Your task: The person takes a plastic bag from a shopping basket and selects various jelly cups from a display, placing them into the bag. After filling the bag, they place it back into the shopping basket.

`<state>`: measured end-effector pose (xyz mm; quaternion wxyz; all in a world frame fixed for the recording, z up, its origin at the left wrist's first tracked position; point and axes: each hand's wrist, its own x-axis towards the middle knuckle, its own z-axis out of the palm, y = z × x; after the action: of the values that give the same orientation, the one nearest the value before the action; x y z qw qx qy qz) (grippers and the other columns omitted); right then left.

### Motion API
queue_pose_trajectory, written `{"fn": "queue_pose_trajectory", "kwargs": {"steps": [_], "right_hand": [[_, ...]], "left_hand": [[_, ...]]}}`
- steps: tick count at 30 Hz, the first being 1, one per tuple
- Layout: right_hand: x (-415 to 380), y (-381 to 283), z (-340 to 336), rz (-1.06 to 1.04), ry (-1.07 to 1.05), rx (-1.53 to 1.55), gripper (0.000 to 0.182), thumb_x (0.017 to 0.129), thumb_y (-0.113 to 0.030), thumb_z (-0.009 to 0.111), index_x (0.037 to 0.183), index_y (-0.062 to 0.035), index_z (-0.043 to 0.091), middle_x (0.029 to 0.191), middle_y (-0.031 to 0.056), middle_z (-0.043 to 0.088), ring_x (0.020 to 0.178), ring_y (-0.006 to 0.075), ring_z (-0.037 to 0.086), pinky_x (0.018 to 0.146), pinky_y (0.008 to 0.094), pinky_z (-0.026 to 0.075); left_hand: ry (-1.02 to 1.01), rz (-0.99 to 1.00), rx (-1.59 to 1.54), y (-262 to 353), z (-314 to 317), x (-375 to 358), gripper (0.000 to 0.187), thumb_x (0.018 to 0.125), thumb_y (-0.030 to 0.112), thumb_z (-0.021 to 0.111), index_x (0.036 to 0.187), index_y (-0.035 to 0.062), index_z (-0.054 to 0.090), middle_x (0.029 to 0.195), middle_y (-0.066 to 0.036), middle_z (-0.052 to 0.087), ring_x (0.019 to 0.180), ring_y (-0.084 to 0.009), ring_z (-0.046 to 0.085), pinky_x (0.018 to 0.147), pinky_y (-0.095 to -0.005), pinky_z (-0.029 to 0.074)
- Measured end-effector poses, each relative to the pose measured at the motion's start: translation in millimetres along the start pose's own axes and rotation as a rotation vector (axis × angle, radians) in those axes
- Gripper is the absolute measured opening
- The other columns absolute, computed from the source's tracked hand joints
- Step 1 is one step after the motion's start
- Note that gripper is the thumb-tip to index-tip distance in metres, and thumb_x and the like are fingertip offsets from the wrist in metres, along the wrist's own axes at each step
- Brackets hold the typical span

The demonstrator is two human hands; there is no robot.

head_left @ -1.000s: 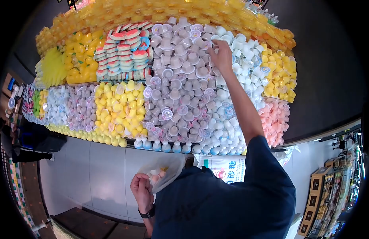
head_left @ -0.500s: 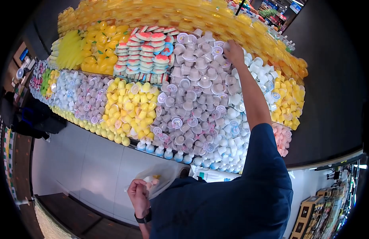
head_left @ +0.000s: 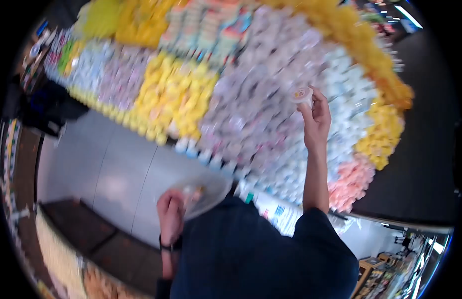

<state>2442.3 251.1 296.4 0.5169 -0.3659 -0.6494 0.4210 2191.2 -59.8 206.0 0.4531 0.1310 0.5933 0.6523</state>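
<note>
Between the thumb and fingers of my right hand [head_left: 318, 117] is a small jelly cup [head_left: 301, 94] with a printed round lid, lifted over the display. Beneath it spreads a large heap of greyish-purple jelly cups [head_left: 251, 104], blurred by motion. My left hand [head_left: 171, 212] is closed on the edge of a clear plastic bag [head_left: 211, 197], low in front of my body. Inside the bag lie a few small pinkish and yellow pieces, too blurred to name.
White cups [head_left: 350, 94], yellow cups [head_left: 383, 132] and pink cups [head_left: 353, 182] fill the display's right side. Yellow pieces [head_left: 176, 94] and striped red-and-white packs [head_left: 206, 30] lie left. A person in dark clothes [head_left: 41, 104] stands far left, beyond the grey floor [head_left: 121, 164].
My right hand has come back from the far edge of the purple heap toward me, now with a jelly cup in it. The left hand still holds the bag; the view has shifted.
</note>
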Motion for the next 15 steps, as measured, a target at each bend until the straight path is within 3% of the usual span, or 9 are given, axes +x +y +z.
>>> {"fn": "queue_pose_trajectory", "kwargs": {"steps": [2, 5, 8, 10, 15], "right_hand": [[-70, 17, 31, 0.073, -0.328, 0.185, 0.048, 0.089, -0.002, 0.065, 0.134, -0.0006, 0.049, 0.123, 0.0074, 0.057, 0.113, 0.0166, 0.056, 0.096, 0.0311, 0.045], [-139, 23, 72, 0.339, -0.622, 0.328, 0.044, 0.089, -0.003, 0.066, 0.131, -0.0018, 0.051, 0.12, 0.0062, 0.058, 0.111, 0.0181, 0.058, 0.095, 0.0322, 0.046], [-169, 31, 105, 0.319, -0.835, 0.149, 0.037, 0.082, -0.016, 0.075, 0.114, -0.0039, 0.061, 0.096, 0.0074, 0.063, 0.083, 0.016, 0.06, 0.074, 0.031, 0.049], [-177, 39, 118, 0.336, -1.0, 0.001, 0.038, 0.085, -0.012, 0.072, 0.118, -0.0019, 0.058, 0.102, 0.0101, 0.063, 0.086, 0.0166, 0.064, 0.073, 0.0315, 0.052], [-203, 72, 120, 0.221, -0.961, -0.165, 0.035, 0.085, -0.012, 0.068, 0.118, -0.0015, 0.059, 0.103, 0.0142, 0.064, 0.085, 0.0226, 0.067, 0.071, 0.0344, 0.053]], "left_hand": [[-0.08, -0.087, -0.067, 8, 1, -2, 0.017, 0.095, 0.005, 0.046, 0.085, 0.0059, 0.06, 0.063, 0.009, 0.044, 0.051, 0.0, 0.03, 0.046, -0.0193, 0.019], [-0.137, -0.106, -0.015, 15, 3, 1, 0.014, 0.096, 0.005, 0.049, 0.088, 0.0054, 0.06, 0.061, 0.009, 0.039, 0.05, -0.0004, 0.028, 0.045, -0.0198, 0.02], [-0.217, -0.141, -0.037, 14, 10, 3, 0.015, 0.097, 0.004, 0.046, 0.09, 0.0038, 0.059, 0.06, 0.009, 0.037, 0.049, 0.0001, 0.024, 0.043, -0.0199, 0.017], [-0.221, -0.128, -0.054, 15, 10, 5, 0.016, 0.098, 0.002, 0.044, 0.092, 0.0024, 0.059, 0.06, 0.008, 0.036, 0.048, 0.0, 0.022, 0.041, -0.0202, 0.016], [-0.214, -0.107, -0.089, 15, 7, 1, 0.017, 0.098, 0.002, 0.044, 0.092, 0.0018, 0.06, 0.061, 0.008, 0.038, 0.049, 0.0005, 0.024, 0.043, -0.0199, 0.017]]}}
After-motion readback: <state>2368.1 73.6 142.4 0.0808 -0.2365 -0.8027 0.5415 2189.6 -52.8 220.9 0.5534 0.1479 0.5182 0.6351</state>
